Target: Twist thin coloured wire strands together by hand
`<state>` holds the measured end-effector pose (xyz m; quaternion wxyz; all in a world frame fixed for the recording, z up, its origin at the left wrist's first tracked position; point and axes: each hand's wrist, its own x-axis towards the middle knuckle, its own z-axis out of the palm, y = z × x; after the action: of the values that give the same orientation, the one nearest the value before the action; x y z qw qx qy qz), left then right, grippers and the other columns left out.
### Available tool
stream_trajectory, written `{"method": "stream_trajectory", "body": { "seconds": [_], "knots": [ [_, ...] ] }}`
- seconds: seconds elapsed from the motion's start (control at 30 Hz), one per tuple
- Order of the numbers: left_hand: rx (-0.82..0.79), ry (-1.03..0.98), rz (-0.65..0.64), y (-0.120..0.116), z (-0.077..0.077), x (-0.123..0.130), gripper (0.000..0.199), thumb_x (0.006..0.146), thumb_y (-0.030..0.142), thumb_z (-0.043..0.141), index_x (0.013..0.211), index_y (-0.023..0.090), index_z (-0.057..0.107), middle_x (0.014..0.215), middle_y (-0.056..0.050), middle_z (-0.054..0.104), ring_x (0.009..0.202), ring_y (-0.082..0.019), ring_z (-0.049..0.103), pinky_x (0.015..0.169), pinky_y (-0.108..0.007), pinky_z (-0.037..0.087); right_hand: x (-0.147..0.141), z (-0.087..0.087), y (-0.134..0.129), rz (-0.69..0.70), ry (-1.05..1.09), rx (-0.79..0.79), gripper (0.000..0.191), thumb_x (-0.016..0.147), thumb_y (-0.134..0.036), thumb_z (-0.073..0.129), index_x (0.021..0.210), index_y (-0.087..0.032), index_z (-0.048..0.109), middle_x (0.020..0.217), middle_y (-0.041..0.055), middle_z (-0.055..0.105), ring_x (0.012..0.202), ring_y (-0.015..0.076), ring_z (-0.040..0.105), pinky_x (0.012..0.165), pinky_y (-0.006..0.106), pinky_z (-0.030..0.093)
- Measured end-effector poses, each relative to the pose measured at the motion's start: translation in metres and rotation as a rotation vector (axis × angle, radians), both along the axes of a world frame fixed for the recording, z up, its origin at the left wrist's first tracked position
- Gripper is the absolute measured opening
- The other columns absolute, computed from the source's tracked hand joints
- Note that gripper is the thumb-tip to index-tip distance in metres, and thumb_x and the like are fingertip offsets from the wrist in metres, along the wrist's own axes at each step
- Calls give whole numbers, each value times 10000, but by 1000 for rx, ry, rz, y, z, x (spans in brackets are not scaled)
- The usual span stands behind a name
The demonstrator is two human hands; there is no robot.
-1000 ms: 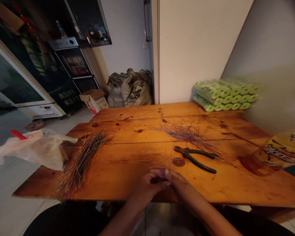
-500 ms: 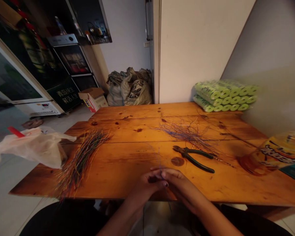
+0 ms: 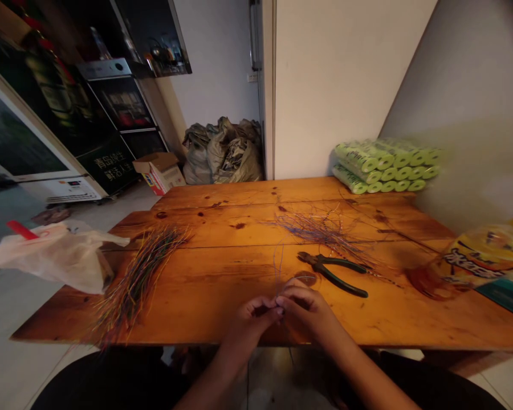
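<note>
My left hand (image 3: 255, 316) and my right hand (image 3: 304, 307) meet at the front edge of the wooden table (image 3: 222, 279). Both pinch a thin bluish wire (image 3: 275, 263), whose loose ends rise above the fingers; another end seems to hang below. Where the fingertips press together, the wire is hidden. Just beyond my right hand lie pliers (image 3: 331, 272) with dark green handles, jaws pointing left. Behind them spreads a loose pile of blue and copper wires (image 3: 318, 230). A thick bundle of multicoloured wires (image 3: 143, 279) lies left of my left hand, overhanging the table edge.
A white plastic bag (image 3: 64, 253) sits at the left table edge. On the right lies a large bottle (image 3: 461, 265) with a yellow label. Green-wrapped rolls (image 3: 385, 165) are stacked at the back right. Full sacks (image 3: 222, 151) and a cardboard box (image 3: 159, 171) stand behind the table.
My right hand has turned and its fingers have shifted on the wire. The wire ends above the hands now stand differently, one bending right. The whole view has shifted slightly.
</note>
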<state>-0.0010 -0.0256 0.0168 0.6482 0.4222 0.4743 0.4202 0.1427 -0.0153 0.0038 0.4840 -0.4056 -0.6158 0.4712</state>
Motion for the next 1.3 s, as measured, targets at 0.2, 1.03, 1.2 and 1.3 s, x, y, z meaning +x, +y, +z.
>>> {"method": "stream_trajectory", "body": {
  "seconds": [0.2, 1.03, 1.2, 1.3],
  "knots": [
    [25, 4, -17, 1, -3, 1, 213, 620, 346, 708, 565, 164, 612, 608, 0, 599, 661, -140, 529, 692, -260, 397, 1, -3, 0, 10, 57, -69, 282, 765, -460, 606, 743, -195, 701, 771, 41, 640, 770, 163, 589, 736, 297, 465],
    [-64, 111, -92, -5, -8, -3, 183, 667, 361, 656, 674, 180, 626, 658, 6, 597, 678, -140, 513, 660, -240, 361, 11, 10, -4, -151, -401, 151, 257, 887, -350, 423, 713, -193, 530, 674, 23, 565, 637, 148, 535, 609, 262, 397],
    [-90, 122, -130, -3, -11, -2, 191, 638, 357, 679, 676, 173, 644, 695, -6, 625, 718, -153, 541, 681, -245, 377, 13, 13, -10, -205, -794, 236, 271, 909, -331, 364, 723, -198, 509, 654, 21, 565, 584, 143, 531, 532, 247, 323],
    [-102, 119, -155, -2, -13, -3, 182, 648, 348, 675, 699, 174, 662, 692, -8, 632, 689, -146, 545, 662, -245, 383, 12, 11, -9, -247, -925, 272, 271, 908, -329, 360, 714, -196, 493, 646, 28, 578, 572, 149, 538, 507, 251, 277]
  ]
}}
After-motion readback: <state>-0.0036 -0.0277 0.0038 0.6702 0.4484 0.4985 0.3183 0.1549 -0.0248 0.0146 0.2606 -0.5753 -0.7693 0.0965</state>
